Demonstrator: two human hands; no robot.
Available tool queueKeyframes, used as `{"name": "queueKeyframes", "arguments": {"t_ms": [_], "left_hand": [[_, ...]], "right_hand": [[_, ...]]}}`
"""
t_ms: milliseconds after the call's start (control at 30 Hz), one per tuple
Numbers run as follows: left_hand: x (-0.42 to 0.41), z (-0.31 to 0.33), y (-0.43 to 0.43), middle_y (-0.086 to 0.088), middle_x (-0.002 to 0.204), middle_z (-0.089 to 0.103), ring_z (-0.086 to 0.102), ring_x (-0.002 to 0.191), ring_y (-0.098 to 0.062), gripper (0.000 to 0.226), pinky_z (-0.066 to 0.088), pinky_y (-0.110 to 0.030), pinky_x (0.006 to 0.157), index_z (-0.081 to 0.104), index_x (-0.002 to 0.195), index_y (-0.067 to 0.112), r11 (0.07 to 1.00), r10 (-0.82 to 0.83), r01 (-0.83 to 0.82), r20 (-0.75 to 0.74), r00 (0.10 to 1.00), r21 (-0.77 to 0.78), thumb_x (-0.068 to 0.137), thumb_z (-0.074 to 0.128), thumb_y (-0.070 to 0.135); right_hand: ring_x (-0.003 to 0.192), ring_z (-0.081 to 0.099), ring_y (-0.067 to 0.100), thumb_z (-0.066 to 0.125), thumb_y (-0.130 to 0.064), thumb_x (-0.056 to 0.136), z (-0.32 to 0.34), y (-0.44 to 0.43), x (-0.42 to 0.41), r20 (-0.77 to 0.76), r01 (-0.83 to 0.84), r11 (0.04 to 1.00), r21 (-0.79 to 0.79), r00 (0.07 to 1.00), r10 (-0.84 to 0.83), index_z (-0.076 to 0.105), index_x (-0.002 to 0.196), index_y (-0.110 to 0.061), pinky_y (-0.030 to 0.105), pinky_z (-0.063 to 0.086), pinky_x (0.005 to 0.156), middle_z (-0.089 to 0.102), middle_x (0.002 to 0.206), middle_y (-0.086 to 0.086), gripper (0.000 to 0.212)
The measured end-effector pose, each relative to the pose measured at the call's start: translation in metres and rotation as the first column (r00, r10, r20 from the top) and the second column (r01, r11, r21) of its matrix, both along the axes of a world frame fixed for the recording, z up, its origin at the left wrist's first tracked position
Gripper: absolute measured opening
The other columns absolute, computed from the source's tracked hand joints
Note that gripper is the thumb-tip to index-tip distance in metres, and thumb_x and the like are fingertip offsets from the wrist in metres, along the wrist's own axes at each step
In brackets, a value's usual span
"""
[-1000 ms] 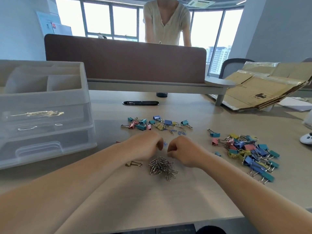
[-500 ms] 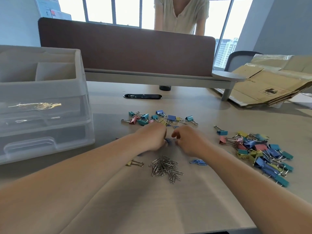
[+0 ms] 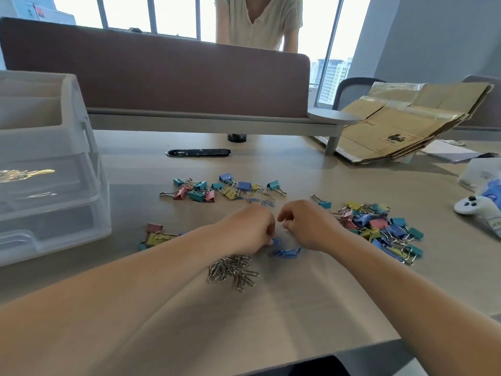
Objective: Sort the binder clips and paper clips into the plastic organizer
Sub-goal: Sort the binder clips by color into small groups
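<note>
My left hand (image 3: 250, 229) is curled at the table's middle, fingertips pinching a blue paper clip (image 3: 276, 241). My right hand (image 3: 309, 225) hovers just to its right, fingers bent and slightly apart, holding nothing that I can see. A small bunch of blue paper clips (image 3: 286, 252) lies below both hands. Silver paper clips (image 3: 234, 271) form a heap near my left wrist. Coloured binder clips lie in a far cluster (image 3: 222, 188), a right pile (image 3: 379, 226) and a small left group (image 3: 154, 236). The clear plastic organizer (image 3: 54, 185) stands at the left, gold clips in one drawer.
A desk divider (image 3: 162, 71) runs across the back, a person standing behind it. Flattened cardboard (image 3: 406, 120) leans at the right rear. A white controller (image 3: 471, 206) and a plastic bag (image 3: 485, 175) sit at the right edge. A black cable slot (image 3: 199, 152) is behind the clips.
Both hands reached toward the far cluster, then drew back nearer. A bunch of blue paper clips now lies below them. The view shifted, showing binder clips left of my arm.
</note>
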State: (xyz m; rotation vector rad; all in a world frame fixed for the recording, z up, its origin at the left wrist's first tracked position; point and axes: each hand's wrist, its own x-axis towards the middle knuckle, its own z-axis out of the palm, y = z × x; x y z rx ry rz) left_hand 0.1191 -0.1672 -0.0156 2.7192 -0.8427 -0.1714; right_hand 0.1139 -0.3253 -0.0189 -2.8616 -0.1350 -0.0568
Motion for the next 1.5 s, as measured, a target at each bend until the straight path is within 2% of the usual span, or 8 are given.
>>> {"name": "queueKeyframes", "arguments": {"t_ms": [300,500,767,967,1067,1233,1400,1500], "left_hand": [[0.016,0.004,0.011,0.004,0.105,0.07,0.062,0.099,-0.015,0.018,0.043,-0.034,0.099,0.071,0.105,0.017,0.996,0.092,-0.09,0.101,0.991,-0.027,0.095,0.056,0.018],[0.053,-0.005,0.027,-0.008,0.105,0.068,0.064,0.099,-0.024,0.024,0.049,-0.042,0.095,0.066,0.113,0.009,0.974,0.204,-0.212,0.097,0.974,0.081,0.094,0.051,0.007],[0.075,-0.012,0.021,-0.01,0.127,0.061,0.06,0.111,-0.025,0.066,0.051,-0.036,0.089,0.036,0.148,0.029,0.962,0.126,-0.161,0.163,0.979,0.219,0.09,0.045,0.0],[0.087,-0.016,0.019,-0.006,0.112,0.066,0.063,0.09,-0.022,0.058,0.054,-0.037,0.081,0.044,0.143,0.031,0.957,0.13,-0.162,0.144,0.981,0.241,0.09,0.043,0.006],[0.086,-0.018,0.02,-0.003,0.098,0.065,0.062,0.084,-0.021,0.04,0.054,-0.039,0.081,0.058,0.128,0.023,0.955,0.125,-0.156,0.134,0.983,0.253,0.093,0.042,0.012],[0.077,-0.017,0.023,-0.008,0.113,0.064,0.06,0.101,-0.026,0.051,0.049,-0.043,0.093,0.049,0.139,0.025,0.952,0.101,-0.134,0.131,0.986,0.275,0.092,0.038,0.008],[0.062,-0.014,0.028,-0.015,0.131,0.056,0.049,0.125,-0.03,0.058,0.023,-0.055,0.115,0.035,0.149,0.031,0.945,0.104,-0.134,0.112,0.988,0.298,0.096,0.038,0.007],[0.05,-0.011,0.028,-0.017,0.126,0.057,0.057,0.113,-0.027,0.053,0.037,-0.045,0.105,0.039,0.147,0.031,0.959,0.064,-0.088,0.098,0.993,0.269,0.098,0.04,0.011]], "right_hand": [[0.095,0.062,0.018,0.057,-0.025,0.092,-0.006,-0.005,0.011,0.005,0.013,1.0,0.018,1.0,-0.013,0.069,0.103,-0.03,0.04,0.055,0.086,0.068,0.106,-0.002,0.016],[0.092,0.063,0.023,0.054,-0.023,0.093,-0.012,0.001,0.042,0.026,0.021,0.999,-0.025,0.999,-0.021,0.067,0.114,-0.028,0.044,0.055,0.083,0.068,0.107,0.0,0.026],[0.082,0.059,0.019,0.057,-0.032,0.095,-0.009,0.013,0.066,0.026,-0.03,0.991,-0.129,0.999,0.033,0.066,0.096,-0.021,0.022,0.029,0.049,0.064,0.099,0.002,0.014],[0.091,0.063,0.024,0.051,-0.022,0.098,-0.007,0.023,0.08,-0.019,-0.17,0.974,-0.147,0.985,0.169,0.063,0.124,-0.027,0.029,0.049,0.073,0.056,0.114,0.009,0.029],[0.083,0.061,0.024,0.048,-0.019,0.098,-0.014,0.027,0.085,-0.011,-0.18,0.971,-0.158,0.984,0.18,0.069,0.113,-0.028,0.033,0.051,0.074,0.052,0.106,0.006,0.027],[0.086,0.063,0.026,0.05,-0.015,0.095,-0.018,0.028,0.081,-0.004,-0.142,0.977,-0.157,0.99,0.143,0.071,0.1,-0.019,0.033,0.05,0.072,0.058,0.095,0.005,0.022],[0.099,0.064,0.021,0.056,-0.022,0.096,-0.004,0.016,0.055,-0.016,-0.145,0.981,-0.126,0.989,0.144,0.073,0.112,-0.024,0.031,0.053,0.084,0.071,0.108,0.002,0.023],[0.098,0.063,0.019,0.057,-0.022,0.095,0.005,0.011,0.034,-0.035,-0.17,0.973,-0.155,0.985,0.166,0.073,0.11,-0.025,0.03,0.054,0.084,0.071,0.109,-0.001,0.023]]}}
